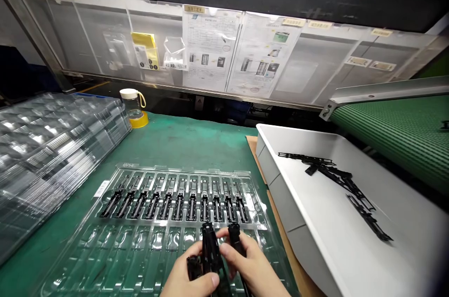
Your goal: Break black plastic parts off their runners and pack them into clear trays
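A clear plastic blister tray (105, 250) lies on the green mat; its far row holds several long black plastic parts (178, 203), and the near row of slots is bare. My left hand (185, 280) and my right hand (252, 269) meet over the tray's near right area. The left hand grips a bundle of black plastic parts (209, 252) that stands up between the thumbs. A single black part (234, 236) is pinched in the right hand's fingers, just right of the bundle.
A white bin (301, 222) at the right holds several loose black parts (336, 177). Behind it runs a green conveyor belt (396, 133). A stack of clear trays (45, 147) fills the left side. A small jar (132, 103) on yellow tape stands at the back.
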`<state>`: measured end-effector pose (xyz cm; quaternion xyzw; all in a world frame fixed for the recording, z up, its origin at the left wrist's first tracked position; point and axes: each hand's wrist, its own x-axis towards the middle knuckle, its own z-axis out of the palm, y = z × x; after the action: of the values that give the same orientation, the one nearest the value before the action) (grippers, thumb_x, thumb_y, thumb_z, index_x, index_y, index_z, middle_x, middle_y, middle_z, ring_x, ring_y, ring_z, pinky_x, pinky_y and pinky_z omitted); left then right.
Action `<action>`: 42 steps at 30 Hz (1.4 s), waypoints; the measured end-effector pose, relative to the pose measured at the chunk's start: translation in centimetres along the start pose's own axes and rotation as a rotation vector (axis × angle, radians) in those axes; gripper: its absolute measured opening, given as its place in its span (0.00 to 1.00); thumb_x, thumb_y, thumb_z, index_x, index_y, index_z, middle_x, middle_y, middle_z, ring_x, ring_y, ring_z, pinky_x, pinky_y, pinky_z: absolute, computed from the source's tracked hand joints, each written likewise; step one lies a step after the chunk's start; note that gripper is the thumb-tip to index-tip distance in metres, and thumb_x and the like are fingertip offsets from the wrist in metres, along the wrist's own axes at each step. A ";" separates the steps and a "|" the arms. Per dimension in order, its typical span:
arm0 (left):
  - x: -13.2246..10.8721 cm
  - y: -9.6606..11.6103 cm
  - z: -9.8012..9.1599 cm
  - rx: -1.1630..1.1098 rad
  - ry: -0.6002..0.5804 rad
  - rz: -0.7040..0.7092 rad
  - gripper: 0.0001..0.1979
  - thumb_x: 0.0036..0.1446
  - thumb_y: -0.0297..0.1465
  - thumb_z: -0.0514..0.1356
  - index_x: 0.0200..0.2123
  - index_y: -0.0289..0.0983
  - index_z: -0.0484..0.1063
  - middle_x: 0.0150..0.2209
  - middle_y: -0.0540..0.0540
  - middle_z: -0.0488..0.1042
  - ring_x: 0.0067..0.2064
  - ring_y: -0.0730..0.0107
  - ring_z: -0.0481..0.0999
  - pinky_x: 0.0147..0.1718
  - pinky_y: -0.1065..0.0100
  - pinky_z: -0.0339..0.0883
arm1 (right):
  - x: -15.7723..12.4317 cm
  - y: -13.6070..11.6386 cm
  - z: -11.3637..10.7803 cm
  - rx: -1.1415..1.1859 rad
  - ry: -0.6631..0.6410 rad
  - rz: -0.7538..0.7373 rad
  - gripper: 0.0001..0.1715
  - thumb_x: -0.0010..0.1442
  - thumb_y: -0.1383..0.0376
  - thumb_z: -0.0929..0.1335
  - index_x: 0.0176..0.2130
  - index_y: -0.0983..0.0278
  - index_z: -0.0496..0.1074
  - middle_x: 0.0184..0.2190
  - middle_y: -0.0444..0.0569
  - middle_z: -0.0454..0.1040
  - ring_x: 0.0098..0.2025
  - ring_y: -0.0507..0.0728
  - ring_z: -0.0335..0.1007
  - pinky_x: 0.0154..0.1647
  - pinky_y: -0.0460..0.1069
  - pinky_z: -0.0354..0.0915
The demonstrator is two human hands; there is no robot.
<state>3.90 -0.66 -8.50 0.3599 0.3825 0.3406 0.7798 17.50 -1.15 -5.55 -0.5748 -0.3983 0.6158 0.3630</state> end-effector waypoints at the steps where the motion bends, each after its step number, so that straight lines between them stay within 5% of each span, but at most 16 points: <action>1: 0.0 0.0 0.1 -0.022 -0.008 -0.021 0.23 0.34 0.33 0.63 0.38 0.34 0.66 0.29 0.45 0.70 0.31 0.64 0.68 0.34 0.68 0.60 | 0.1 -0.1 0.1 0.008 -0.013 -0.039 0.17 0.43 0.58 0.66 0.31 0.66 0.63 0.20 0.40 0.62 0.22 0.47 0.57 0.22 0.43 0.55; 4: -0.2 0.0 0.1 -0.055 -0.037 -0.065 0.24 0.34 0.34 0.63 0.39 0.33 0.65 0.25 0.47 0.69 0.22 0.75 0.65 0.22 0.75 0.59 | 0.5 0.2 -0.1 0.038 -0.096 -0.062 0.16 0.40 0.62 0.68 0.31 0.67 0.64 0.25 0.43 0.65 0.29 0.50 0.61 0.28 0.43 0.58; 7: -0.4 0.5 -0.1 -0.192 0.042 -0.123 0.26 0.33 0.32 0.65 0.40 0.32 0.63 0.22 0.50 0.65 0.20 0.75 0.64 0.18 0.74 0.60 | 0.6 0.7 -0.6 0.060 -0.151 0.021 0.18 0.43 0.61 0.66 0.35 0.68 0.64 0.26 0.45 0.67 0.25 0.50 0.61 0.20 0.43 0.55; 11: -0.6 2.5 0.2 -0.443 0.354 -0.267 0.23 0.40 0.24 0.61 0.42 0.32 0.59 0.27 0.47 0.68 0.30 0.68 0.70 0.30 0.66 0.66 | -0.3 0.4 -1.2 -0.034 0.057 -0.142 0.15 0.47 0.59 0.63 0.34 0.66 0.66 0.32 0.49 0.68 0.34 0.54 0.62 0.33 0.47 0.59; 14: -0.8 4.1 0.7 -0.504 0.434 -0.293 0.17 0.44 0.21 0.57 0.40 0.29 0.60 0.33 0.40 0.70 0.32 0.66 0.71 0.28 0.69 0.66 | -1.3 -0.6 -1.4 -0.162 0.121 -0.272 0.11 0.49 0.60 0.62 0.31 0.63 0.67 0.32 0.49 0.67 0.37 0.57 0.61 0.39 0.50 0.56; 20: -1.0 4.0 0.7 -0.419 0.404 -0.347 0.10 0.43 0.23 0.59 0.32 0.30 0.62 0.32 0.40 0.71 0.34 0.61 0.71 0.21 0.71 0.64 | -2.1 -1.4 -1.4 -0.355 -0.115 -0.472 0.08 0.47 0.61 0.61 0.29 0.62 0.66 0.27 0.48 0.63 0.31 0.55 0.60 0.31 0.48 0.57; 25: -0.6 1.7 -0.2 -0.356 0.246 -0.333 0.12 0.38 0.29 0.63 0.26 0.34 0.62 0.25 0.46 0.70 0.27 0.68 0.70 0.22 0.72 0.62 | -1.9 -2.3 0.4 -0.554 -0.152 -0.095 0.12 0.42 0.58 0.66 0.19 0.63 0.60 0.24 0.45 0.58 0.31 0.53 0.58 0.33 0.49 0.56; 30: -0.5 0.8 0.0 -0.381 0.153 -0.343 0.12 0.38 0.33 0.63 0.20 0.33 0.63 0.16 0.50 0.65 0.20 0.77 0.64 0.17 0.78 0.55 | -1.8 -2.5 1.9 -0.763 -0.198 -0.067 0.15 0.41 0.59 0.66 0.17 0.63 0.56 0.21 0.43 0.56 0.27 0.52 0.54 0.28 0.48 0.54; 37: -1.6 1.6 -0.6 -0.474 0.180 -0.418 0.21 0.32 0.23 0.65 0.33 0.29 0.64 0.26 0.47 0.68 0.25 0.73 0.68 0.21 0.76 0.60 | -1.5 -1.3 -0.1 -0.341 0.106 -0.281 0.08 0.38 0.63 0.67 0.22 0.63 0.64 0.26 0.46 0.65 0.30 0.54 0.61 0.32 0.48 0.57; 42: -1.5 1.9 -0.6 -0.310 0.334 -0.346 0.22 0.36 0.25 0.64 0.37 0.30 0.61 0.16 0.52 0.64 0.19 0.79 0.64 0.16 0.78 0.59 | -1.4 -1.0 -0.3 0.161 0.137 -0.011 0.21 0.39 0.58 0.68 0.32 0.67 0.65 0.28 0.49 0.70 0.33 0.58 0.65 0.35 0.51 0.61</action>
<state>2.15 -0.75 -6.71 0.1047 0.5047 0.3114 0.7983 17.86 -2.01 -4.04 -0.5824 -0.3251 0.6030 0.4377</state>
